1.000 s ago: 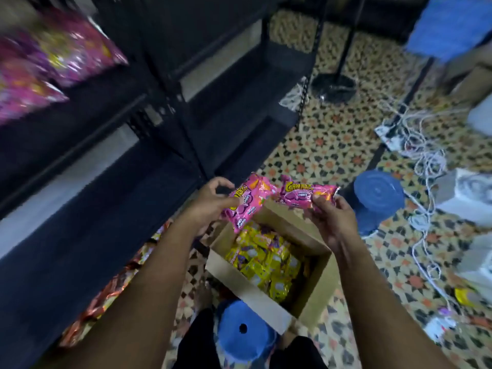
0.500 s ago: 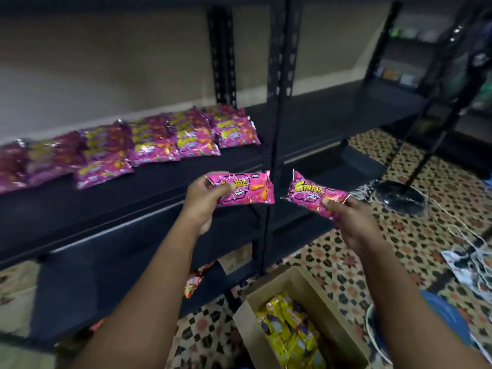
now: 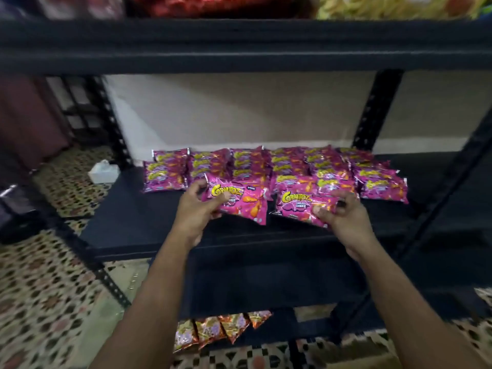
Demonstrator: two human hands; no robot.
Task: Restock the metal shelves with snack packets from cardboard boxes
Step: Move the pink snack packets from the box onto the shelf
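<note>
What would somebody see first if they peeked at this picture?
Probably the two bright pink snack packets in the middle: the left hand holds one packet and the right hand holds another packet, both just above the dark metal shelf. Right behind them, rows of the same pink packets lie across the back of that shelf.

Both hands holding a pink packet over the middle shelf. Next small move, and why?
Probably lower both packets onto the front of the rows and let go. The left hand grips one pink packet and the right hand another, both just in front of the pink rows, with bare middle shelf under them.
</note>
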